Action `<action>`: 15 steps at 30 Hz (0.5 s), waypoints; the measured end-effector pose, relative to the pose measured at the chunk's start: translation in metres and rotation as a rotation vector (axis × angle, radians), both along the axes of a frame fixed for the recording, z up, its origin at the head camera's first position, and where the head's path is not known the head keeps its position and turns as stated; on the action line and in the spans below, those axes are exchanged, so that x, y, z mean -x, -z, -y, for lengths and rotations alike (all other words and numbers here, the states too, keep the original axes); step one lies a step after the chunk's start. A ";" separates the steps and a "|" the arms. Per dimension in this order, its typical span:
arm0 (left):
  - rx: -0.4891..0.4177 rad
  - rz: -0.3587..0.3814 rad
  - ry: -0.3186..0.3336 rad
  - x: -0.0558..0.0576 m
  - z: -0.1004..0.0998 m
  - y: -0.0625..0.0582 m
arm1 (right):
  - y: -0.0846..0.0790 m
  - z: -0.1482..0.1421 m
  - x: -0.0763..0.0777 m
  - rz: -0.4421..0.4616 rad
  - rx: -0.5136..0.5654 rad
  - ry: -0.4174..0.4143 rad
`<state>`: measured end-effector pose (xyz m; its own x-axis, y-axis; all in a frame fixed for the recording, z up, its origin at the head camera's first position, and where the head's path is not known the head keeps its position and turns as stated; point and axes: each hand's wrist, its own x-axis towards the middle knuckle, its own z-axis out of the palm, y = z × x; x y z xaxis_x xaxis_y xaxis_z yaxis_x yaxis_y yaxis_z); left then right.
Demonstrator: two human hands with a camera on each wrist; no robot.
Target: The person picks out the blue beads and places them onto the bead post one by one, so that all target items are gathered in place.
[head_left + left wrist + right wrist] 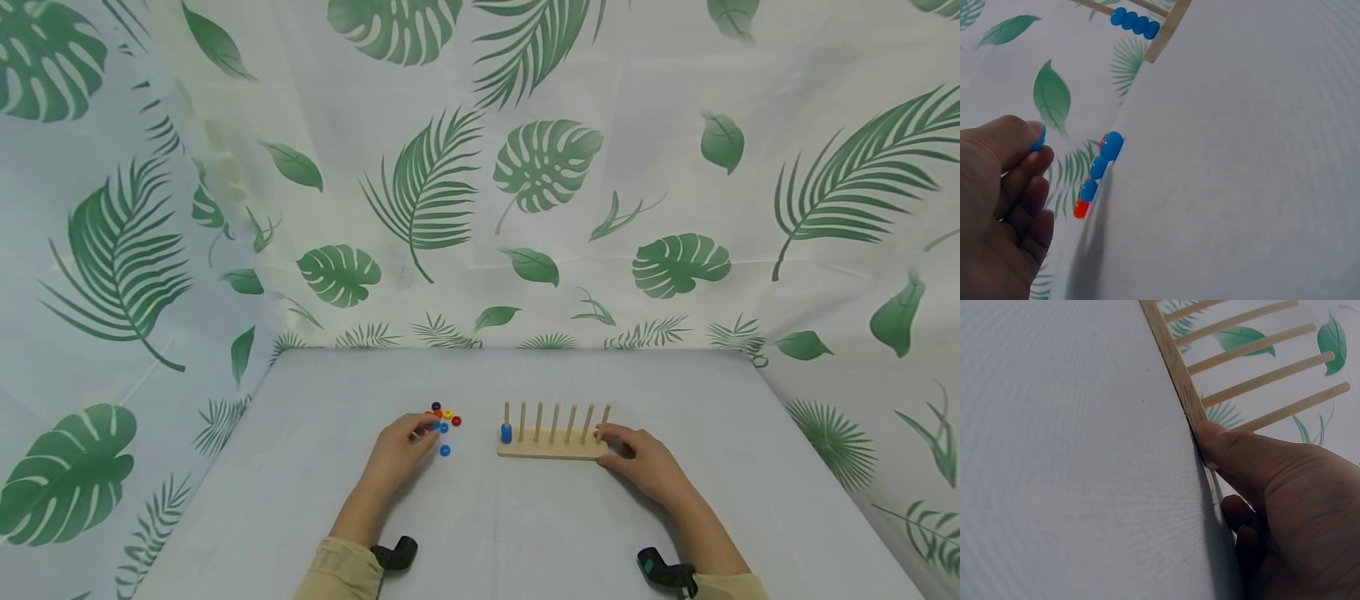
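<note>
White table surface (pixel 540 525), its near part lying between two tan sleeves: left sleeve (pixel 341 571), right sleeve (pixel 731 587), each with a black wrist device beside it (left device (pixel 396 553), right device (pixel 666 571)). Right hand (pixel 645 462): gripping the right end of the wooden peg board (pixel 551 451), thumb at the near edge of the base, fingers partly hidden. Board lies to the left of this hand and to the right of the left hand (pixel 401 446), well apart from the latter, long side running left to right. Seven upright pegs noted; leftmost carries a stack of blue beads (pixel 506 433), four visible in the left wrist view. Left hand: thumb and forefinger pinch a small blue bead (pixel 1040 137), other fingers loosely curled. Loose blue bead (pixel 445 450) sits just right of that hand. Slightly farther, near the fingertips: second blue bead (pixel 444 427), red bead (pixel 456 421), yellow bead (pixel 447 413), dark bead (pixel 436 406). Far side: leaf-print backdrop (pixel 450 292), white with green foliage.
</note>
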<state>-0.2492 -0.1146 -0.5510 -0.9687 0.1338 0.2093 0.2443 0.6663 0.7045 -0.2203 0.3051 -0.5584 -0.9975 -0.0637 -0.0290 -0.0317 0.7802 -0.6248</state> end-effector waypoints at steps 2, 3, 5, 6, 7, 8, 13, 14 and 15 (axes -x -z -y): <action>-0.003 -0.024 0.025 0.001 -0.003 -0.004 | -0.001 0.000 0.000 -0.002 0.000 0.000; -0.006 -0.027 0.033 0.001 -0.004 -0.006 | -0.001 0.000 0.000 -0.002 -0.001 0.000; -0.022 -0.032 0.052 0.002 -0.007 -0.011 | -0.002 0.001 -0.001 -0.004 0.001 -0.002; -0.030 -0.034 0.061 0.003 -0.009 -0.014 | -0.002 0.001 -0.001 -0.005 0.002 -0.003; -0.041 -0.034 0.064 0.003 -0.011 -0.017 | -0.002 0.001 -0.001 -0.005 0.002 -0.003; -0.043 -0.036 0.071 0.003 -0.013 -0.020 | -0.003 0.001 -0.001 -0.005 0.003 -0.003; -0.056 -0.041 0.088 0.005 -0.021 -0.034 | -0.004 0.002 -0.002 -0.002 0.000 0.000; -0.052 -0.047 0.093 0.006 -0.023 -0.036 | -0.004 0.002 -0.002 -0.001 0.000 0.000; -0.055 -0.050 0.097 0.007 -0.024 -0.039 | -0.004 0.002 -0.002 0.002 0.000 0.002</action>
